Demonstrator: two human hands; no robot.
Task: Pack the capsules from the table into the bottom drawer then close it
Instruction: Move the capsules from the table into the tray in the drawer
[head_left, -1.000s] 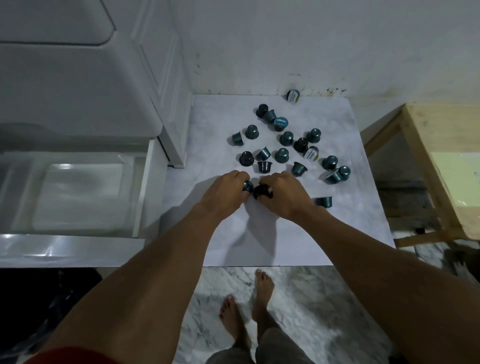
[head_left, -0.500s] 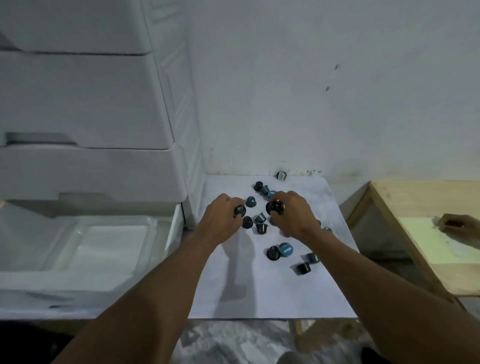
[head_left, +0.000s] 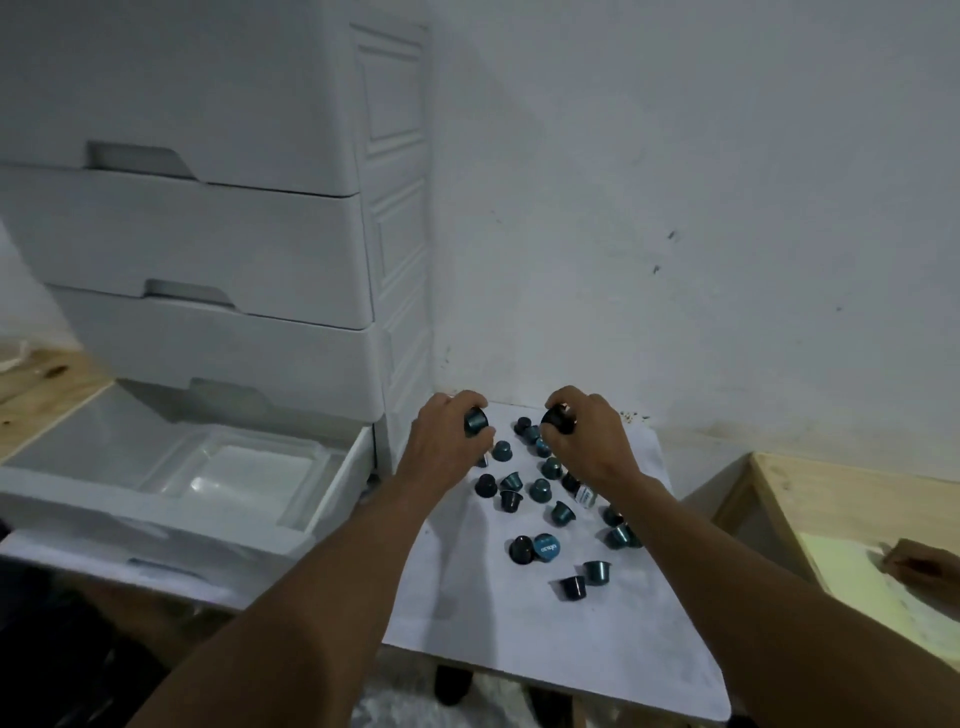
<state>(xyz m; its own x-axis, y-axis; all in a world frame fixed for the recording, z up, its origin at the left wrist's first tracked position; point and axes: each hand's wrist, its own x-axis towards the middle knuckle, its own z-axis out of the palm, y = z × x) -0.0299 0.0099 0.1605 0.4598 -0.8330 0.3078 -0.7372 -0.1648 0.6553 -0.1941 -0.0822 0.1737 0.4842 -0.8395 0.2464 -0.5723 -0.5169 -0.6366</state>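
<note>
Capsules: small truncated-cone coffee pods, dark teal to near-black, glossy; one lies lid-up showing a bright blue foil lid with white print (head_left: 546, 547), one shows a pale printed lid (head_left: 584, 496). Most sit on their rims, a few are tipped on their sides.

Count: two capsules in hand, about eighteen visible loose on the white table (head_left: 519, 634); some may be hidden behind the hands. Loose ones are scattered from the far edge by the wall to mid-table, right of the drawer unit.

Left hand (head_left: 447, 447): fingers clamped on one teal capsule (head_left: 475, 421), held above the table's far left part. Right hand (head_left: 592, 441): fingers clamped on one black capsule (head_left: 559, 419), held above the far cluster.

Bottom drawer (head_left: 322, 499): pulled open, left of the table, no capsules visible inside. Three closed drawers above it in the white drawer unit (head_left: 234, 249).

Versus 0.5 s ago: the hands are further apart, each with the same capsule; loose capsules lie as they did. Another person's hand (head_left: 924, 569) remains on the wooden table at right.
</note>
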